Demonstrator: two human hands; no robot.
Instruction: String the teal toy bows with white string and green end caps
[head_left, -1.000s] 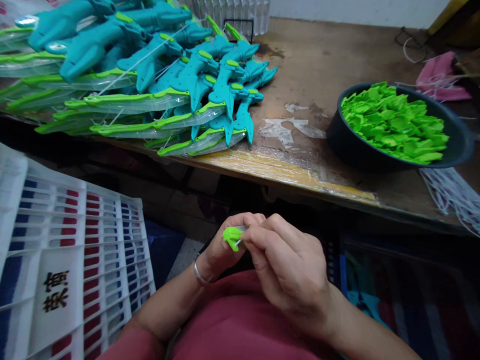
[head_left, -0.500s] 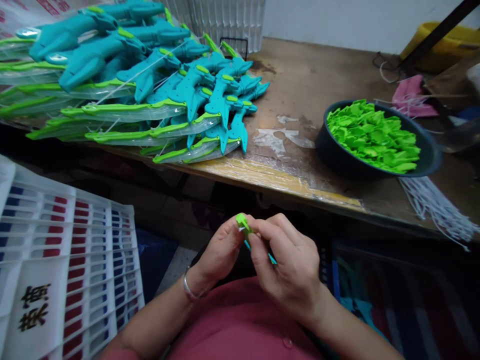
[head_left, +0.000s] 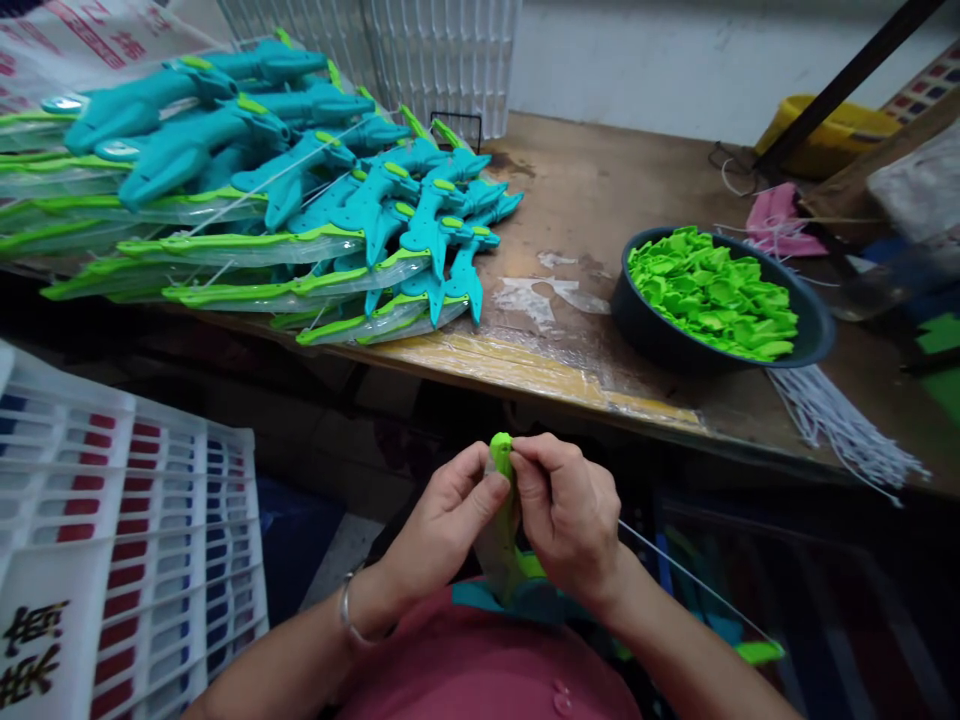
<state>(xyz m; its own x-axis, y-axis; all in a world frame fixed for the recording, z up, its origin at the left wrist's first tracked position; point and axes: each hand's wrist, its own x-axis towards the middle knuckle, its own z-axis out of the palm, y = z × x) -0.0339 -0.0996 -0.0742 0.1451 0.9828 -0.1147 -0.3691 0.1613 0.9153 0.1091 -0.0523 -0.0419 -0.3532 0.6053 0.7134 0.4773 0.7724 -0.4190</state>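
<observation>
A toy bow with a teal middle and lime-green limbs lies across my lap; one green limb (head_left: 504, 500) points up between my hands. My left hand (head_left: 442, 520) is closed round this limb just below its tip, thumb in front. At the tip's right side my right hand (head_left: 574, 510) pinches with thumb and forefinger. A white string (head_left: 690, 575) runs taut from behind my right hand to the bow's other green tip (head_left: 761, 652) at lower right. The string's end at my fingertips is hidden.
Finished-looking teal and green toy bows (head_left: 300, 200) are piled on the wooden table (head_left: 555, 190). A dark bowl (head_left: 817, 335) of small green parts (head_left: 712, 295) stands at right, beside a bundle of white strings (head_left: 847, 420). A white plastic crate (head_left: 180, 540) is at left.
The green limb now stands upright between my hands, its tip turned up, and more of the bow shows. The string has come into view at right. The view has shifted slightly to the right.
</observation>
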